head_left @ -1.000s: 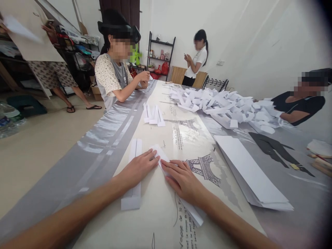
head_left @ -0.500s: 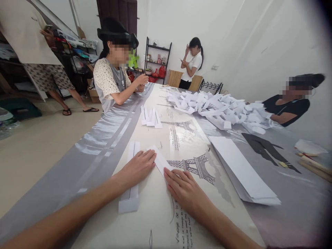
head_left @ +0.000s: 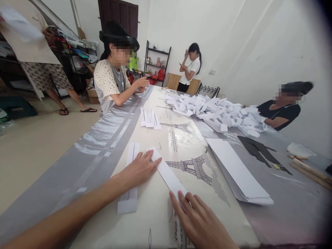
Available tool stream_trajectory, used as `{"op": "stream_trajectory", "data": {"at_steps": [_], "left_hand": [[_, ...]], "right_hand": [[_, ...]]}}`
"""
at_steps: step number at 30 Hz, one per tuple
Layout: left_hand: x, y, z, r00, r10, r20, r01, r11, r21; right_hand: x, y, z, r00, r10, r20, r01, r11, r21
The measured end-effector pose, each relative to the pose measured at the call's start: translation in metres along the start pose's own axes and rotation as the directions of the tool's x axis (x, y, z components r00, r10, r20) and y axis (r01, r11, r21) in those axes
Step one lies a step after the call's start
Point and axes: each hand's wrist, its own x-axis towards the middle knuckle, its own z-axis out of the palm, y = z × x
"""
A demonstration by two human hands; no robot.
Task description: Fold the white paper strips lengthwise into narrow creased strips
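Note:
A folded white paper strip (head_left: 169, 174) lies slanted on the printed table cover between my hands. My left hand (head_left: 141, 168) rests over its far end, fingers spread and pressing the paper down. At the near end my right hand (head_left: 198, 216) lies with fingers stretched out, the fingertips on the strip. Under my left wrist, another folded paper piece (head_left: 127, 205) is partly covered; its wide end and upper part show. Farther up the cover sit several small folded paper pieces (head_left: 150, 119) in a group.
A big heap of folded white papers (head_left: 207, 109) covers the table's far right. Nearer stands a stack of white sheets (head_left: 238, 173). Beyond it lie a dark flat item (head_left: 259, 152) and wooden sticks (head_left: 311, 173). People sit at both sides; others stand behind.
My right hand has slid toward me along the strip, uncovering more of its length. My left hand stays at the far end, its fingers now more spread.

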Motion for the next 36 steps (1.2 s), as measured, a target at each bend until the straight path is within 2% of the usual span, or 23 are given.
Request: {"op": "stream_trajectory", "data": {"at_steps": [5, 9, 11, 14, 16, 19, 21, 22, 23, 24, 25, 26, 27, 28, 29, 30, 31, 32, 34, 35, 36], "left_hand": [[-0.005, 0.002, 0.011, 0.998, 0.013, -0.057, -0.015, 0.999, -0.037], [-0.007, 0.003, 0.016, 0.991, 0.026, -0.134, -0.034, 0.998, -0.058], [-0.006, 0.004, 0.014, 0.980, 0.066, -0.187, -0.081, 0.994, -0.070], [-0.004, 0.005, 0.005, 0.953, 0.193, -0.233, -0.218, 0.972, -0.086], [-0.003, 0.005, -0.003, 0.937, 0.249, -0.245, -0.278, 0.957, -0.088], [-0.004, 0.003, -0.013, 0.923, 0.260, -0.283, -0.297, 0.950, -0.098], [-0.004, 0.001, -0.019, 0.915, 0.228, -0.334, -0.289, 0.946, -0.146], [-0.004, 0.000, -0.023, 0.908, 0.186, -0.375, -0.276, 0.939, -0.203], [-0.004, -0.001, -0.028, 0.901, 0.113, -0.418, -0.253, 0.920, -0.298], [-0.004, -0.002, -0.034, 0.893, -0.001, -0.450, -0.214, 0.878, -0.427], [-0.003, -0.002, -0.041, 0.878, -0.136, -0.459, -0.177, 0.799, -0.575], [-0.002, -0.001, -0.048, 0.870, -0.295, -0.395, -0.111, 0.663, -0.741], [-0.001, 0.000, -0.055, 0.847, -0.444, -0.293, -0.033, 0.506, -0.862], [0.001, 0.002, -0.061, 0.830, -0.527, -0.182, 0.027, 0.364, -0.931], [0.002, 0.004, -0.065, 0.817, -0.570, -0.089, 0.070, 0.252, -0.965], [0.003, 0.006, -0.067, 0.812, -0.584, -0.010, 0.101, 0.157, -0.982], [0.004, 0.008, -0.067, 0.820, -0.569, 0.060, 0.128, 0.081, -0.988], [0.004, 0.010, -0.065, 0.833, -0.541, 0.118, 0.154, 0.022, -0.988], [0.004, 0.013, -0.055, 0.865, -0.451, 0.222, 0.221, -0.056, -0.974], [0.003, 0.013, -0.049, 0.877, -0.402, 0.262, 0.261, -0.060, -0.964], [0.001, 0.012, -0.043, 0.885, -0.367, 0.287, 0.300, -0.023, -0.954]], "right_hand": [[0.009, 0.000, 0.008, 0.992, 0.115, 0.045, -0.119, 0.989, 0.088], [0.012, -0.006, 0.011, 0.982, 0.186, 0.041, -0.188, 0.980, 0.057], [0.013, -0.004, 0.012, 0.974, 0.226, 0.016, -0.226, 0.972, 0.067], [0.013, 0.006, 0.009, 0.959, 0.278, -0.052, -0.270, 0.955, 0.124], [0.012, 0.016, 0.002, 0.950, 0.291, -0.110, -0.271, 0.948, 0.167], [0.011, 0.034, -0.018, 0.949, 0.275, -0.152, -0.235, 0.943, 0.235], [0.012, 0.050, -0.038, 0.950, 0.258, -0.178, -0.203, 0.938, 0.281], [0.014, 0.059, -0.049, 0.937, 0.275, -0.215, -0.205, 0.932, 0.300], [0.016, 0.068, -0.059, 0.901, 0.325, -0.287, -0.231, 0.920, 0.315], [0.021, 0.077, -0.067, 0.818, 0.436, -0.375, -0.321, 0.888, 0.330], [0.028, 0.085, -0.074, 0.705, 0.536, -0.465, -0.396, 0.841, 0.368], [0.036, 0.091, -0.077, 0.583, 0.629, -0.514, -0.434, 0.776, 0.458], [0.047, 0.096, -0.076, 0.509, 0.714, -0.481, -0.416, 0.693, 0.588], [0.059, 0.097, -0.072, 0.502, 0.781, -0.371, -0.377, 0.583, 0.720], [0.072, 0.097, -0.064, 0.557, 0.805, -0.204, -0.354, 0.453, 0.818], [0.086, 0.095, -0.052, 0.636, 0.771, -0.021, -0.354, 0.316, 0.881], [0.099, 0.092, -0.039, 0.684, 0.719, 0.124, -0.366, 0.191, 0.911], [0.110, 0.088, -0.024, 0.709, 0.664, 0.239, -0.392, 0.089, 0.916], [0.124, 0.080, 0.007, 0.724, 0.568, 0.392, -0.431, -0.072, 0.900], [0.127, 0.077, 0.022, 0.733, 0.524, 0.433, -0.441, -0.118, 0.890], [0.128, 0.074, 0.036, 0.748, 0.479, 0.460, -0.448, -0.146, 0.882]]}}
